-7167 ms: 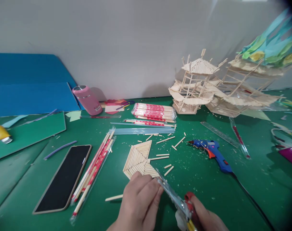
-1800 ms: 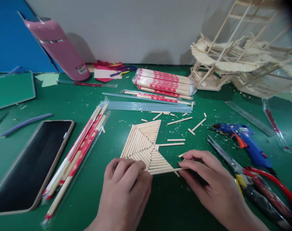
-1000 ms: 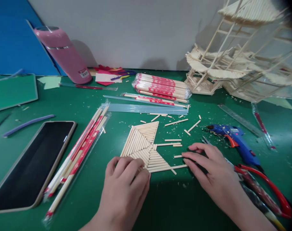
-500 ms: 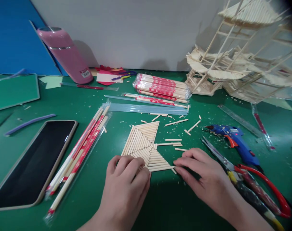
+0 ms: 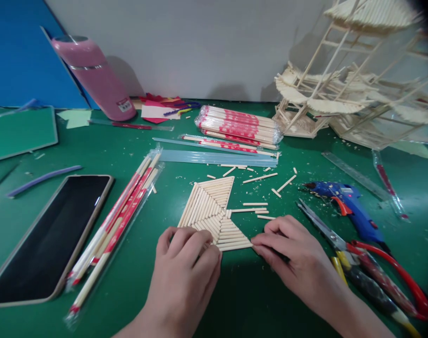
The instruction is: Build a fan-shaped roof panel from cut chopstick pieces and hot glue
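Note:
A flat panel of glued wooden sticks (image 5: 210,206), shaped like two joined triangles, lies on the green mat (image 5: 256,300). My left hand (image 5: 185,272) rests on its near left edge with bent fingers pressing it down. My right hand (image 5: 291,253) has its fingertips pressed together against the right end of the panel's nearest stick (image 5: 237,246). Short cut sticks (image 5: 259,178) lie scattered just beyond the panel.
Scissors with red handles (image 5: 326,230) and a blue glue gun (image 5: 344,202) lie right of my right hand. A phone (image 5: 48,234) and wrapped chopsticks (image 5: 122,220) lie left. Behind are a chopstick pack (image 5: 238,124), a pink bottle (image 5: 94,77), a ruler (image 5: 354,174) and stick models (image 5: 340,94).
The scissors were put down at the right. My right hand slid the long near stick leftward until its end sits level with the panel's edge. My left hand stayed on the panel.

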The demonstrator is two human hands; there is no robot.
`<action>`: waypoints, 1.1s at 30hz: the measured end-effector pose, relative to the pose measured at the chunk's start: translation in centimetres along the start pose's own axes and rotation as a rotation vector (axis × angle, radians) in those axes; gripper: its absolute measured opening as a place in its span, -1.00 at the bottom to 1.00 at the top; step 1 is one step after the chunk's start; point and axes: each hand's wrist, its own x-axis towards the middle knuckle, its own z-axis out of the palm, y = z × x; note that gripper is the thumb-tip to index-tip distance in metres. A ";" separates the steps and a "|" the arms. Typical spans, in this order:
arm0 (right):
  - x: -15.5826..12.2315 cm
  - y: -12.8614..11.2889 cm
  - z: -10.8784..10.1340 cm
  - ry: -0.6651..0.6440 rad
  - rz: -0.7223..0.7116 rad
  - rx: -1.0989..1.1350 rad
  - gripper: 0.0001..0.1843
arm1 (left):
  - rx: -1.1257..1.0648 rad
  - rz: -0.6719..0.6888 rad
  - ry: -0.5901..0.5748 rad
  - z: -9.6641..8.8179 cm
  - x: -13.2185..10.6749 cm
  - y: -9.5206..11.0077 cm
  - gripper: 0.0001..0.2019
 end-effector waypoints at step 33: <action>0.1 0.5 0.2 -0.025 -0.080 -0.021 -0.84 | -0.125 -0.136 -0.186 -1.3 -0.7 -0.2 -0.78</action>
